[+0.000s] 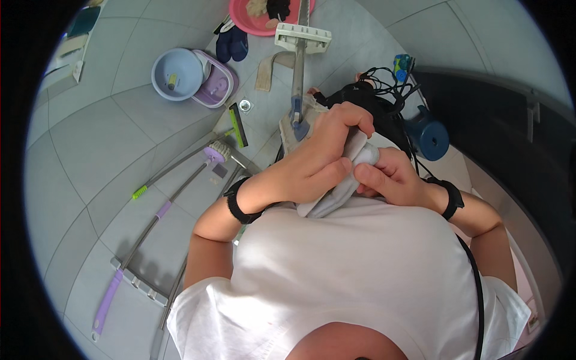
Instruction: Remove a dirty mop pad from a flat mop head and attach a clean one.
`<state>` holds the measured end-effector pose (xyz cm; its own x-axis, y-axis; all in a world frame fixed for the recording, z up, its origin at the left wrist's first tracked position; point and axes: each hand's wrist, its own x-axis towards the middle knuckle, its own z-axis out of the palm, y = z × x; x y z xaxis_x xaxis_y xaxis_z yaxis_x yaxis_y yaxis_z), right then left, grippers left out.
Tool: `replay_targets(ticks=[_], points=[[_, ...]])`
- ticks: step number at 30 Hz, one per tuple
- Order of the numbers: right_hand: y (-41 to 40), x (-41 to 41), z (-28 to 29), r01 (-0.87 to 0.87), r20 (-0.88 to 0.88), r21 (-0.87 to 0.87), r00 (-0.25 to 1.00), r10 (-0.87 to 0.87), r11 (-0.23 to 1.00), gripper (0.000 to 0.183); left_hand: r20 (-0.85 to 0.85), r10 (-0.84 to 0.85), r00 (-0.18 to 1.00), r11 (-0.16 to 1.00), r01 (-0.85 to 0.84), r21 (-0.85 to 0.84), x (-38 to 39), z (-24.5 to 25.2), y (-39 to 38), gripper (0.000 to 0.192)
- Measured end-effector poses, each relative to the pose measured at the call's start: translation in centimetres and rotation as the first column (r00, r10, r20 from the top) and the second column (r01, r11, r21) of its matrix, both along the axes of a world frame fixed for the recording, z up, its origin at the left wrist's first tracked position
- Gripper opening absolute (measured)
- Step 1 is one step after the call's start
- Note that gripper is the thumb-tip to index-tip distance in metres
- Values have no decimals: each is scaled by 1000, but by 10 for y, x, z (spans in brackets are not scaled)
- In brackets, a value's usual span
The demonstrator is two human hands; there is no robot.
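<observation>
My left hand [321, 153] grips a folded, pale grey cloth [335, 198] in front of my chest, its fingers bent over the upper end. From the other side my right hand [391, 175] pinches the same cloth between thumb and fingers. The cloth is doubled into layers, and its lower end hangs close to my white T-shirt. Just beyond my left hand stands a flat mop with a grey metal pole [298, 67]. Its blue joint [299, 128] sits on a stained, pale mop head [288, 123], partly hidden by that hand.
A beige fabric strip [265, 74] lies on the tiled floor near a pink basin [252, 22] and dark slippers [231, 44]. Blue [175, 74] and purple [222, 85] basins lean left. A squeegee [238, 123] and brush [217, 152] hang along the wall. Black cables [387, 83] lie right.
</observation>
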<state>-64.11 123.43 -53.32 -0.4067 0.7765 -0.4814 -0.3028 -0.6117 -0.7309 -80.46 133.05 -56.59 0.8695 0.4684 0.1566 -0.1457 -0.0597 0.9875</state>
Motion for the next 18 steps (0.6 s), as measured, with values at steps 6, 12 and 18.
replay_targets(ticks=[6,12,18], points=[[0,-4,4,51,70,41,996,-54,998,29,-4,-21,1000,999,21,37,2,1,2,45],[10,-5,15,53,205,-56,978,-40,997,30,9,-45,999,995,46,-88,2,-9,0,45],[20,9,22,15,-18,-341,1000,-22,940,29,59,-72,996,926,89,-367,1,-6,1,53]])
